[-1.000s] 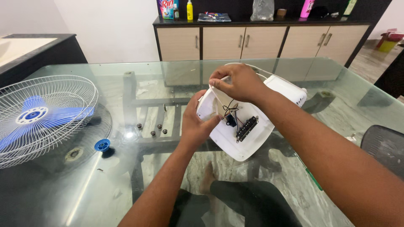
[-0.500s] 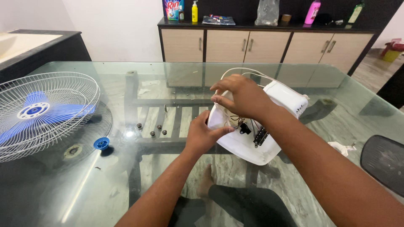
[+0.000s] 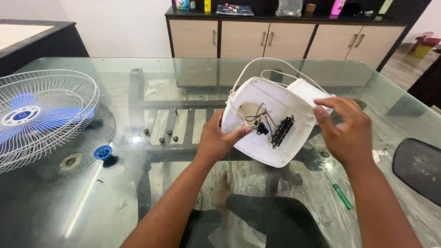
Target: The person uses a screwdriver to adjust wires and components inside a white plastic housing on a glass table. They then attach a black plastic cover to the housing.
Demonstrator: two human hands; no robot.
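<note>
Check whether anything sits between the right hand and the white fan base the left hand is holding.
Nothing visible does. The left hand grips the white fan base by its left edge; the right hand is at its right edge, fingertips on or just off the rim.

The white fan grille (image 3: 43,112) ran off the left edge, so its full circle went unseen. The left hand (image 3: 219,139) covered the white housing (image 3: 271,124) at its near left rim (fingers behind it were hidden). The dark chair (image 3: 420,167) was cut by the right edge.
</note>
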